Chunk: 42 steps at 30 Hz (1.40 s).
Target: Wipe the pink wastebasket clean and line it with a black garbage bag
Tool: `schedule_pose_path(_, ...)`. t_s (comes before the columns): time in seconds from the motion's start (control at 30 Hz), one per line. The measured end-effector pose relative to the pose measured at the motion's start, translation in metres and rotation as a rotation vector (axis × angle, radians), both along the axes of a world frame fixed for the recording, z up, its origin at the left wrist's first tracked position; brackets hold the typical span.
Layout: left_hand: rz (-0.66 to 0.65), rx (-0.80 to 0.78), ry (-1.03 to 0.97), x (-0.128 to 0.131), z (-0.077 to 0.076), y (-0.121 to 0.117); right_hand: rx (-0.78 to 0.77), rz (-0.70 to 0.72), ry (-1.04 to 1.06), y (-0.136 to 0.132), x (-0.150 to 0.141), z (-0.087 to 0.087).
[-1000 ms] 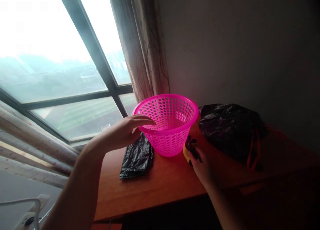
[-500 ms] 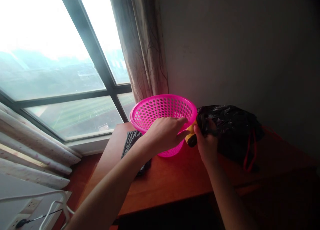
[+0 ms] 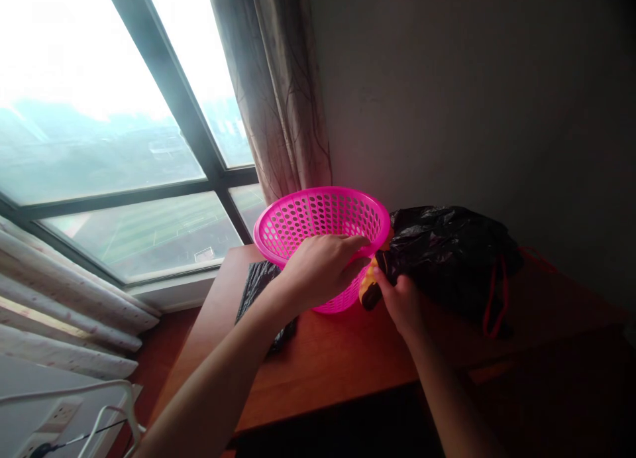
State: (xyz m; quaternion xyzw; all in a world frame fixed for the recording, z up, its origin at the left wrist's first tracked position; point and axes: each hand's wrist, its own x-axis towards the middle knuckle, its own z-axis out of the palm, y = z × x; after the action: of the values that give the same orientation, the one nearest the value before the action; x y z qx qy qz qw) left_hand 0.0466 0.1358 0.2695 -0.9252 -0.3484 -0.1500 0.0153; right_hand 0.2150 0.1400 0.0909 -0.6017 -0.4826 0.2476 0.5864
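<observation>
A pink plastic basket (image 3: 283,213) with a perforated wall stands on the table. My left hand (image 3: 322,262) grips its near rim, fingers over the inside and thumb on the outer side. My right hand (image 3: 401,302) is closed on a yellow and dark brown thing (image 3: 368,291) just right of the basket, its thumb pressed on top. The exact kind of that thing cannot be made out, as the hand and shadow hide part of it. Close behind the right hand lies a black plastic bag (image 3: 457,246) with red drawstrings.
The reddish wooden table (image 3: 298,385) has its front edge below my forearms. A folded black plastic bag (image 3: 256,286) lies left of the basket, partly behind my left arm. A window (image 3: 124,140) and curtain (image 3: 283,87) are behind; a wall socket (image 3: 62,415) with cables is at lower left.
My right hand has moved slightly left and down with the yellow and brown thing, showing more of it. My left hand stays at the basket rim.
</observation>
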Motion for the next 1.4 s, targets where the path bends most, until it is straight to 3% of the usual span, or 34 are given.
schedule_pose_path(0.1, -0.034, -0.011, -0.016, 0.002, 0.0, -0.002, 0.213, -0.027, 0.159, -0.003, 0.002, 0.041)
schedule_pose_path(0.2, -0.076, -0.033, -0.045, 0.002, 0.0, -0.005, 0.281, -0.117, 0.168, -0.003, 0.003, 0.055)
schedule_pose_path(0.3, -0.116, -0.053, -0.058, 0.001, 0.0, -0.007, 0.192, -0.199, 0.121, -0.002, 0.002, 0.028)
schedule_pose_path(0.43, -0.162, -0.085, -0.06, -0.002, 0.003, -0.007, -0.022, -0.205, 0.179, -0.002, -0.002, -0.04)
schedule_pose_path(0.5, -0.19, -0.12, -0.063, -0.006, 0.004, -0.006, -0.146, -0.151, 0.26, -0.002, -0.003, -0.066)
schedule_pose_path(0.6, -0.235, -0.163, -0.07, -0.014, 0.006, -0.003, -0.185, -0.083, 0.394, 0.002, -0.001, -0.074)
schedule_pose_path(0.7, -0.272, -0.184, -0.047, -0.027, 0.008, 0.0, -0.089, -0.055, 0.513, 0.008, 0.005, -0.048)
schedule_pose_path(0.9, -0.259, -0.14, 0.059, -0.05, 0.019, -0.001, 0.177, 0.102, 0.62, 0.011, 0.016, 0.039)
schedule_pose_path(1.0, -0.247, -0.094, 0.091, -0.061, 0.022, -0.002, 0.24, 0.104, 0.623, 0.01, 0.018, 0.055)
schedule_pose_path(1.1, -0.228, -0.045, 0.11, -0.069, 0.022, -0.001, 0.222, 0.05, 0.575, 0.01, 0.013, 0.034)
schedule_pose_path(1.3, -0.069, 0.086, 0.185, -0.075, 0.022, -0.003, -0.043, -0.081, 0.586, 0.008, -0.011, -0.055)
schedule_pose_path(1.4, -0.029, 0.105, 0.215, -0.079, 0.021, -0.003, -0.14, -0.102, 0.685, 0.009, -0.019, -0.075)
